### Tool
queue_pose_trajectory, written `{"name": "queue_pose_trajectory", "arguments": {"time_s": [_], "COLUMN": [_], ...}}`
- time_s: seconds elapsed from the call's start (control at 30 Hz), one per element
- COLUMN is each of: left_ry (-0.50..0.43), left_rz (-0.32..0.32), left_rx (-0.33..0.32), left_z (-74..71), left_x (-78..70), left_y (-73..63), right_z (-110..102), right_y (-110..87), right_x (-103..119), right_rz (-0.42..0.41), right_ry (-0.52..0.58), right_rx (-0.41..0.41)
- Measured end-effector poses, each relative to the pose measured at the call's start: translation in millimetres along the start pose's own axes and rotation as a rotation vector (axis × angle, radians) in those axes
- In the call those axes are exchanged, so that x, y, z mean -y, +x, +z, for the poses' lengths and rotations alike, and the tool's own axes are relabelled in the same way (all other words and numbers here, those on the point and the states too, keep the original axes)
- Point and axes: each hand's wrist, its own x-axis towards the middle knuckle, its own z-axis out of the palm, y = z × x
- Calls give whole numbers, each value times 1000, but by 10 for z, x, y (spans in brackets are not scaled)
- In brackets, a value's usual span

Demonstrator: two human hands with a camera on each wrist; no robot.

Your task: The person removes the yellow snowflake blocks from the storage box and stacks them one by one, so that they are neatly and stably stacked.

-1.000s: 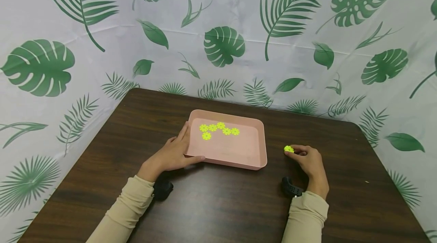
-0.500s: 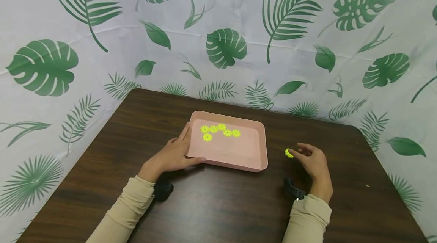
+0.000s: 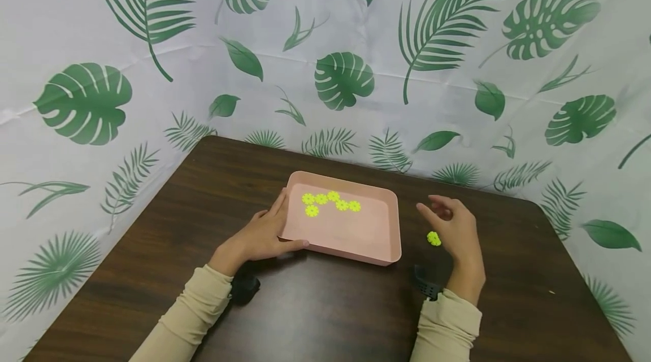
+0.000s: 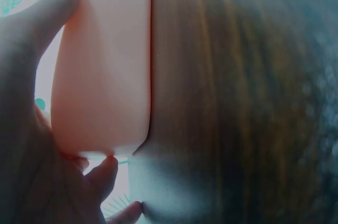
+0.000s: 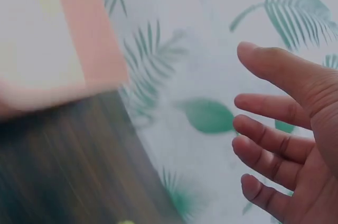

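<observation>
The pink tray (image 3: pixel 346 226) lies on the table, several bright yellow notched, flower-shaped discs (image 3: pixel 333 196) grouped on its floor. My left hand (image 3: pixel 259 235) rests against its near left corner, thumb along the front wall and fingers beside the left wall. The left wrist view shows this thumb and the fingertips touching the pink tray wall (image 4: pixel 105 76). Right of the tray, one separate yellow disc (image 3: pixel 434 238) lies on the table. My right hand (image 3: pixel 455 226) is raised beside that disc, thumb and fingers apart with nothing between them; the right wrist view shows the same hand (image 5: pixel 290 134) empty.
The dark wood table (image 3: pixel 335 317) ends at a white cloth with green leaf prints (image 3: pixel 285 85) behind it. A dark strap (image 3: pixel 426 284) sits at the right wrist, and a black object (image 3: pixel 245 289) at the left one. A tiny pale speck lies far right.
My right hand has let go of the yellow disc, leaving it on the table, and has lifted up and away with fingers spread. The left hand stays at the tray; the head view has shifted slightly.
</observation>
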Motion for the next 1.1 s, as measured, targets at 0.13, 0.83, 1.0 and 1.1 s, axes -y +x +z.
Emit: {"name": "queue_pose_trajectory", "arguments": {"time_s": [0.13,0.83,1.0,1.1], "left_ry": [10,23,33,33], "left_rz": [-5,-34,-36,-41], "left_rx": [1,17,13,12], "left_z": [0,-14,-20,-25], "left_x": [-8,-61,-50,-42], "left_y": [-7,-44,-44,-42], "right_z": [185,1038,1178,1251], "right_y": [74,325,361,374], "right_x": [134,488,473,445], "right_rz": [-44,-131,-168,-147], "right_ry": [23,3,-33,8], "right_rx": [6,257,290,319]}}
